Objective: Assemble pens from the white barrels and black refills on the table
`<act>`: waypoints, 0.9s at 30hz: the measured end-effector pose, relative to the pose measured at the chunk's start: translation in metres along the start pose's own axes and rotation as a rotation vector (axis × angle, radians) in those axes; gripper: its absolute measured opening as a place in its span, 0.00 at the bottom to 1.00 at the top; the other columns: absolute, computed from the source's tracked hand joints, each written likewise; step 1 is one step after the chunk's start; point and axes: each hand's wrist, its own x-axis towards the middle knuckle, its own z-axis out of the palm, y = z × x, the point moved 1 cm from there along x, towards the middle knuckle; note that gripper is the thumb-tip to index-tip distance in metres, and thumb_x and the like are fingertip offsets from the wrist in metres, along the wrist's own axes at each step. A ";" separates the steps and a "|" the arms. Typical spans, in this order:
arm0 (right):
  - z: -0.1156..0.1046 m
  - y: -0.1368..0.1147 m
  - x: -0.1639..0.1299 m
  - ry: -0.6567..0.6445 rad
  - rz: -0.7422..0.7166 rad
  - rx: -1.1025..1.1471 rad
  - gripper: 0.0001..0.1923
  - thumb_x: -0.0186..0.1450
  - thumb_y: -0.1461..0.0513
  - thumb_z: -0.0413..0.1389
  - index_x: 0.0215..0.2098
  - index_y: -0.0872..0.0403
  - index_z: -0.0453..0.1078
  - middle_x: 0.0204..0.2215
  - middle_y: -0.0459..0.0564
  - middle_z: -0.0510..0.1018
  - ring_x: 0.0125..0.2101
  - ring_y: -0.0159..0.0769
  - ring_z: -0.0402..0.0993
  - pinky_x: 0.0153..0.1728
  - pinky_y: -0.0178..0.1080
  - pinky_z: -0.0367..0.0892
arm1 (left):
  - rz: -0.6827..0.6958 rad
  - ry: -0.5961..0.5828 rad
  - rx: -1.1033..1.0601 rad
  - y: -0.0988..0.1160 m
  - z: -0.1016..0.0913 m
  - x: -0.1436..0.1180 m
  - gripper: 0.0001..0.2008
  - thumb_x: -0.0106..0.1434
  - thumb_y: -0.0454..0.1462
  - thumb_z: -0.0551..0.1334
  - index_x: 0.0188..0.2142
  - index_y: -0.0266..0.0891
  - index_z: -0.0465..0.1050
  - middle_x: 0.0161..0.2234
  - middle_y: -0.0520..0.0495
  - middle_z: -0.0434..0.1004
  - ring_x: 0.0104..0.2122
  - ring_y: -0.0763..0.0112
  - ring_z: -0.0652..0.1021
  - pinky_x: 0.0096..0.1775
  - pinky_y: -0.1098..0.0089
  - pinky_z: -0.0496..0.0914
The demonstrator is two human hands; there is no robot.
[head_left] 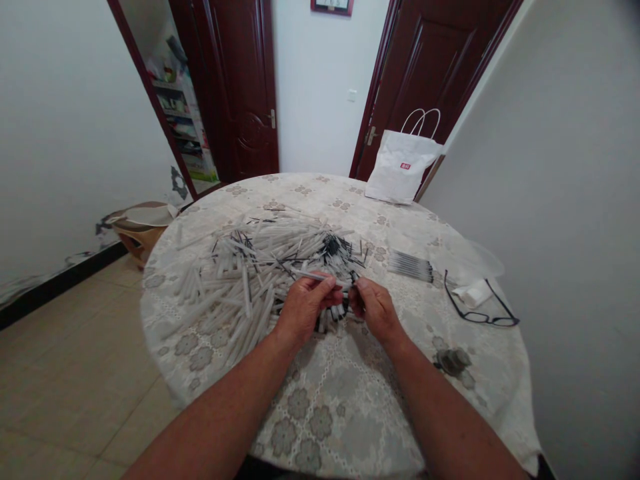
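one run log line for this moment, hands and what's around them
left hand: pinching pen tube | right hand: fingers closed at pile edge | pile of pen tubes on table | glasses right

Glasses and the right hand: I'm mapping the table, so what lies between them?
In the head view, a small neat row of dark refills lies on the tablecloth between the right hand and the glasses; otherwise bare cloth.

A round table [350, 413] under a floral cloth carries everything. A big heap of pale tubes [250, 280] mixed with black refills sprawls over its middle. To the right lies a neat row of refills [411, 265], then glasses [483, 313] beside a white wad [473, 292]. A white bag [403, 170] stands at the far edge.
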 end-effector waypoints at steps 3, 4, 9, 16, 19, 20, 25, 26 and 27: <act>-0.004 -0.005 -0.002 0.032 -0.099 -0.135 0.14 0.72 0.51 0.50 0.37 0.52 0.68 0.24 0.43 0.68 0.24 0.33 0.64 0.26 0.35 0.59 | 0.020 0.006 -0.015 -0.001 -0.001 0.002 0.16 0.56 0.45 0.73 0.36 0.35 0.77 0.32 0.45 0.82 0.29 0.68 0.81 0.37 0.66 0.78; -0.005 -0.008 -0.002 0.041 -0.128 -0.188 0.12 0.71 0.52 0.52 0.38 0.51 0.68 0.25 0.43 0.68 0.25 0.33 0.64 0.27 0.35 0.60 | 0.027 0.007 -0.013 -0.001 -0.002 0.002 0.16 0.56 0.45 0.73 0.36 0.35 0.77 0.32 0.45 0.82 0.29 0.68 0.81 0.37 0.66 0.78; -0.004 -0.010 -0.001 0.033 -0.152 -0.261 0.11 0.71 0.55 0.49 0.33 0.51 0.64 0.24 0.42 0.66 0.25 0.33 0.62 0.28 0.36 0.59 | 0.004 -0.007 0.016 0.001 0.000 0.000 0.16 0.55 0.44 0.74 0.37 0.36 0.77 0.32 0.44 0.83 0.28 0.68 0.81 0.36 0.67 0.77; 0.002 -0.006 -0.001 -0.015 -0.038 -0.076 0.24 0.74 0.49 0.43 0.24 0.50 0.60 0.17 0.42 0.64 0.19 0.32 0.59 0.23 0.37 0.57 | 0.001 -0.010 0.009 0.002 0.002 -0.001 0.17 0.54 0.45 0.75 0.35 0.36 0.77 0.31 0.45 0.83 0.27 0.69 0.81 0.36 0.66 0.77; 0.000 -0.013 -0.003 0.016 -0.105 -0.192 0.17 0.73 0.50 0.47 0.32 0.51 0.66 0.21 0.43 0.66 0.24 0.34 0.62 0.27 0.37 0.58 | 0.036 0.019 0.014 0.002 0.001 0.000 0.17 0.54 0.46 0.74 0.34 0.36 0.78 0.31 0.45 0.82 0.27 0.69 0.80 0.36 0.65 0.77; -0.001 -0.015 -0.004 0.028 -0.125 -0.223 0.14 0.72 0.51 0.49 0.35 0.51 0.66 0.23 0.42 0.66 0.25 0.34 0.62 0.27 0.36 0.58 | 0.043 0.022 0.018 0.003 0.001 0.000 0.17 0.54 0.46 0.74 0.34 0.36 0.78 0.32 0.44 0.82 0.27 0.69 0.80 0.36 0.65 0.77; -0.003 -0.013 -0.004 0.013 -0.143 -0.268 0.14 0.72 0.54 0.48 0.31 0.50 0.61 0.23 0.42 0.63 0.26 0.34 0.60 0.29 0.36 0.57 | 0.048 -0.003 0.030 0.003 0.000 0.000 0.16 0.54 0.46 0.74 0.34 0.36 0.78 0.31 0.45 0.82 0.27 0.69 0.80 0.35 0.66 0.77; -0.004 -0.013 -0.003 0.003 -0.149 -0.272 0.14 0.73 0.55 0.48 0.30 0.50 0.60 0.23 0.42 0.63 0.26 0.33 0.60 0.29 0.36 0.57 | 0.047 -0.010 0.035 0.003 0.000 0.000 0.16 0.55 0.46 0.74 0.34 0.36 0.78 0.31 0.45 0.82 0.27 0.69 0.80 0.35 0.66 0.77; -0.004 -0.013 -0.003 0.002 -0.160 -0.281 0.14 0.72 0.55 0.48 0.29 0.50 0.60 0.23 0.42 0.62 0.26 0.33 0.60 0.29 0.36 0.56 | 0.048 -0.017 0.040 0.003 0.000 0.000 0.16 0.55 0.46 0.74 0.34 0.36 0.77 0.31 0.45 0.82 0.27 0.69 0.80 0.35 0.66 0.77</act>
